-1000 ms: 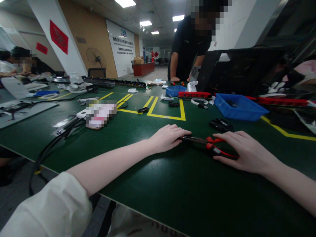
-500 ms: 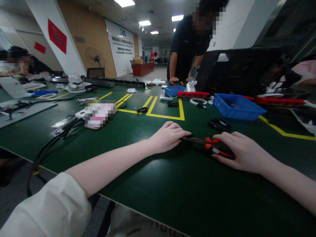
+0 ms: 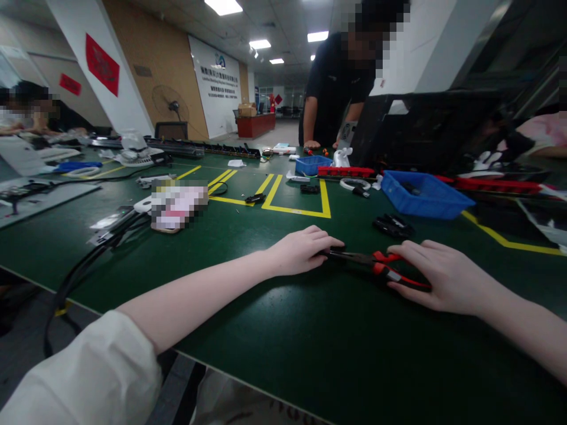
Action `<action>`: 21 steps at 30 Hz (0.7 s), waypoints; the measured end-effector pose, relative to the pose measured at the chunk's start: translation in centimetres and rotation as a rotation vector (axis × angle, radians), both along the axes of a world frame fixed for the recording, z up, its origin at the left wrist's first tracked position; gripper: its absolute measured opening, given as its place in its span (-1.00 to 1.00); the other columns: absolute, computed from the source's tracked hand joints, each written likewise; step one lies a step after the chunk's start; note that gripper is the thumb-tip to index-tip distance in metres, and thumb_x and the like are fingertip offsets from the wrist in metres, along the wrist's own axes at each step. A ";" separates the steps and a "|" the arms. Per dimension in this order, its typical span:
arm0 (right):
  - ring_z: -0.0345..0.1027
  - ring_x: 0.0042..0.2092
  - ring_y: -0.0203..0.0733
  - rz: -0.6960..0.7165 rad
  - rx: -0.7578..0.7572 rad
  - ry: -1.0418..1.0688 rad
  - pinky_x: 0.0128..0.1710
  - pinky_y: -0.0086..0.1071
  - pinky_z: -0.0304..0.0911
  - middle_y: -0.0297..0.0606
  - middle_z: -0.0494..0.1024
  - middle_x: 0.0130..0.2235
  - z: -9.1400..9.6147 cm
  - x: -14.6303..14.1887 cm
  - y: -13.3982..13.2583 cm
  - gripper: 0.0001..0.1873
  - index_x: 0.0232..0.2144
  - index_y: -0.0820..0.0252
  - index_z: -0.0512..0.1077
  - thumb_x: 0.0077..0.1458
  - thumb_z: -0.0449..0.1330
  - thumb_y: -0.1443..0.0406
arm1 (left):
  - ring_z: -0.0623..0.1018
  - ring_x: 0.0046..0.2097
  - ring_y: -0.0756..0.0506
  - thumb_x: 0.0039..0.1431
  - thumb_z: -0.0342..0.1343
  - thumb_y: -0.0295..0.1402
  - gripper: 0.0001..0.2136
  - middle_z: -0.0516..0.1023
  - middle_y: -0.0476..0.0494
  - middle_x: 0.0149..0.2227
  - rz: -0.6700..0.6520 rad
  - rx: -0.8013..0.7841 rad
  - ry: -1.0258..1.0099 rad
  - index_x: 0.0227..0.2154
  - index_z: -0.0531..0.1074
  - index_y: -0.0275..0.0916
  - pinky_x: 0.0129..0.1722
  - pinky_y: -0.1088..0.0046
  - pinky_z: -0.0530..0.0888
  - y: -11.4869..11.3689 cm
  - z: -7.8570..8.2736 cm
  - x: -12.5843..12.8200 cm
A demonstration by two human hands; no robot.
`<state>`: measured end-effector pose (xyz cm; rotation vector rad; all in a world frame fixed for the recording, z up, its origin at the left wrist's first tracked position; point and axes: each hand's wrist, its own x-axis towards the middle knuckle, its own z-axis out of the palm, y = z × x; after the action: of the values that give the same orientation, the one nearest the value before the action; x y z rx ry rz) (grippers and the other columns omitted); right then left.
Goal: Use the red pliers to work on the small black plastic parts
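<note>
My right hand point(image 3: 452, 276) is wrapped round the red-and-black handles of long-nose pliers point(image 3: 380, 260). The pliers point left, low over the green table, their handles a little apart. At their tips is my left hand point(image 3: 301, 251), fingers closed on a small dark piece that the fingers mostly hide; its kind I cannot make out. Whether the jaws grip that piece is not clear. Just beyond the pliers lies a cluster of black parts point(image 3: 393, 225). Farther off, two smaller black pieces point(image 3: 309, 189) point(image 3: 256, 198) rest by the yellow tape markings.
A blue bin point(image 3: 436, 203) with something dark inside stands at the right, a smaller blue bin point(image 3: 312, 165) farther back. Left of my arm lie a phone point(image 3: 179, 208) and black cables point(image 3: 95, 255). A person point(image 3: 334, 88) leans on the far table edge beside a big black case point(image 3: 425, 133).
My right hand and the pliers have shifted slightly right and nearer to me. My left hand has come slightly nearer too, its fingers still at the plier tips.
</note>
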<state>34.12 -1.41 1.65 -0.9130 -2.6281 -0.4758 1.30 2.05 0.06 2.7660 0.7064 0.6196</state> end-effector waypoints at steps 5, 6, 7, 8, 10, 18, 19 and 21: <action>0.42 -0.38 -0.12 0.027 0.047 -0.017 -0.40 -0.24 0.31 -0.07 0.62 -0.22 0.3 -0.1 -0.4 -0.57 -0.01 0.25 0.47 0.22 0.22 0.06 | 0.47 0.06 -0.16 0.32 0.10 -0.51 -0.59 0.57 -0.19 -0.09 -0.064 -0.065 -0.071 0.21 0.40 -0.24 0.12 0.23 0.46 0.5 -0.3 -0.2; 0.42 -0.38 -0.12 0.030 0.047 -0.013 -0.40 -0.24 0.31 -0.07 0.62 -0.22 0.2 -0.2 -0.4 -0.57 -0.01 0.25 0.47 0.22 0.22 0.06 | 0.48 0.04 -0.16 0.31 0.11 -0.51 -0.60 0.58 -0.19 -0.10 -0.074 -0.073 -0.078 0.20 0.41 -0.24 0.12 0.22 0.46 0.5 -0.3 -0.2; 0.43 -0.38 -0.12 0.025 0.038 -0.006 -0.39 -0.24 0.31 -0.07 0.63 -0.21 0.1 -0.2 -0.4 -0.56 -0.01 0.24 0.47 0.22 0.22 0.05 | 0.48 0.03 -0.16 0.31 0.11 -0.52 -0.61 0.58 -0.20 -0.10 -0.080 -0.082 -0.083 0.18 0.43 -0.25 0.12 0.22 0.45 0.6 -0.3 -0.2; 0.43 -0.38 -0.11 0.017 0.022 0.002 -0.39 -0.24 0.31 -0.08 0.63 -0.22 0.0 -0.2 -0.5 -0.56 -0.01 0.23 0.47 0.22 0.22 0.04 | 0.49 0.02 -0.16 0.30 0.12 -0.52 -0.61 0.59 -0.20 -0.10 -0.085 -0.092 -0.085 0.17 0.44 -0.25 0.12 0.22 0.45 0.6 -0.3 -0.2; 0.43 -0.39 -0.11 -0.011 -0.026 0.018 -0.40 -0.24 0.31 -0.11 0.63 -0.25 -0.4 -0.3 -0.6 -0.54 -0.01 0.20 0.47 0.20 0.23 0.01 | 0.51 0.02 -0.15 0.30 0.12 -0.53 -0.63 0.60 -0.21 -0.08 -0.091 -0.114 -0.089 0.15 0.46 -0.26 0.12 0.22 0.44 0.6 -0.1 -0.2; 0.42 -0.35 -0.07 -0.102 -0.088 0.071 -0.35 -0.21 0.29 -0.09 0.61 -0.24 -0.6 -1.2 -1.6 -0.55 -0.01 0.20 0.46 0.26 0.15 0.00 | 0.56 0.00 -0.14 0.26 0.17 -0.54 -0.65 0.64 -0.18 -0.08 -0.057 -0.172 -0.092 0.09 0.51 -0.23 0.09 0.21 0.45 0.5 0.3 -0.1; 0.42 -0.35 -0.09 -0.080 -0.073 0.046 -0.35 -0.22 0.29 -0.09 0.61 -0.22 -0.4 -1.2 -1.5 -0.56 0.00 0.20 0.46 0.25 0.17 0.01 | 0.56 0.01 -0.14 0.26 0.17 -0.54 -0.65 0.64 -0.18 -0.07 -0.061 -0.172 -0.095 0.08 0.51 -0.23 0.09 0.21 0.45 0.5 0.4 -0.2; 0.40 -0.37 -0.12 -0.023 -0.021 -0.015 -0.37 -0.25 0.27 -0.08 0.62 -0.20 0.0 -0.9 -1.3 -0.56 0.01 0.22 0.45 0.23 0.21 0.05 | 0.56 0.00 -0.14 0.25 0.19 -0.54 -0.67 0.65 -0.17 -0.08 -0.073 -0.169 -0.098 0.06 0.53 -0.23 0.08 0.21 0.45 0.5 0.4 -0.2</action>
<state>33.21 -2.67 1.68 -0.9506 -2.6434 -0.4626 1.12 2.55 0.44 2.5744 0.6043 0.6445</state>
